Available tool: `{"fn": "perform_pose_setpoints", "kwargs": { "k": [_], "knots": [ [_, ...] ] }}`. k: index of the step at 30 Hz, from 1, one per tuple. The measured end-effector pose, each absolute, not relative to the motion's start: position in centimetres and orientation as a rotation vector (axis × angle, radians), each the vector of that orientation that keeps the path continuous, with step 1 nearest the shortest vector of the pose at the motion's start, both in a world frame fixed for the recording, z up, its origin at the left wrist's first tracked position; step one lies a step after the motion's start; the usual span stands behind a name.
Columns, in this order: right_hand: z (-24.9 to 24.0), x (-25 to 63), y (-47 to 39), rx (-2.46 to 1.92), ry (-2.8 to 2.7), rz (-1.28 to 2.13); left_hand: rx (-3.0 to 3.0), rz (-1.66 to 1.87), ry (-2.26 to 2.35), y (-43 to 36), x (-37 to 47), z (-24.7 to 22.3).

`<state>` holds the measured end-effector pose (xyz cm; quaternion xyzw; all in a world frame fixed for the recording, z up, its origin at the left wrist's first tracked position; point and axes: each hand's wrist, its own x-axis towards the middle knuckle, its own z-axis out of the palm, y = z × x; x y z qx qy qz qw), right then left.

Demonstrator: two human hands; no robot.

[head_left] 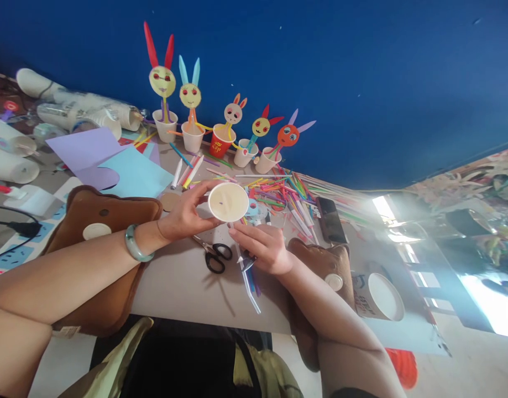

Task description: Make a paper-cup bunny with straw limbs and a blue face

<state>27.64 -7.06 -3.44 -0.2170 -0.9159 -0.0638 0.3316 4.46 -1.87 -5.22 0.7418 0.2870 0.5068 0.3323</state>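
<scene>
A pale paper cup (228, 202), its open mouth facing the camera, is held by my left hand (191, 209), whose fingers wrap round its left side. Just below the cup's rim is my right hand (264, 247), its fingers pointing left and close together; something dark and thin shows under them, too hidden to name. Black-handled scissors (215, 258) lie on the grey table (174, 293) below the cup. A clear straw (251, 293) lies below my right hand.
Several cups with rabbit-faced figures (190, 95) stand along the blue wall. Coloured straws (278, 190) and a phone (330, 220) lie behind and right. Purple and blue paper (133, 171), brown cushions (100, 210) and a power strip (13, 257) are at left; a large paper tub (384, 297) is right.
</scene>
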Motion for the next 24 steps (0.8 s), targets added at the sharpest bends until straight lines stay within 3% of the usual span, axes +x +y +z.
{"fn": "perform_pose_setpoints", "kwargs": {
  "k": [8, 12, 17, 24],
  "knots": [
    [-3.4, 25.8, -8.0, -1.131, -1.845, 0.869, 1.938, 1.317, 0.843, -1.6, 4.6, -5.4],
    [-3.0, 25.1, -7.7, -1.190, -1.493, 1.304, 1.925, 1.295, 0.841, -1.6, 4.6, -5.6],
    [-2.7, 24.9, -7.5, -1.256, -1.345, 1.463, 1.952, 1.276, 0.789, -1.8, 4.7, -5.6],
    [-2.9, 24.6, -7.7, -1.256, -1.372, 1.347, 1.951, 1.236, 0.792, -1.9, 4.7, -5.6]
  ]
}}
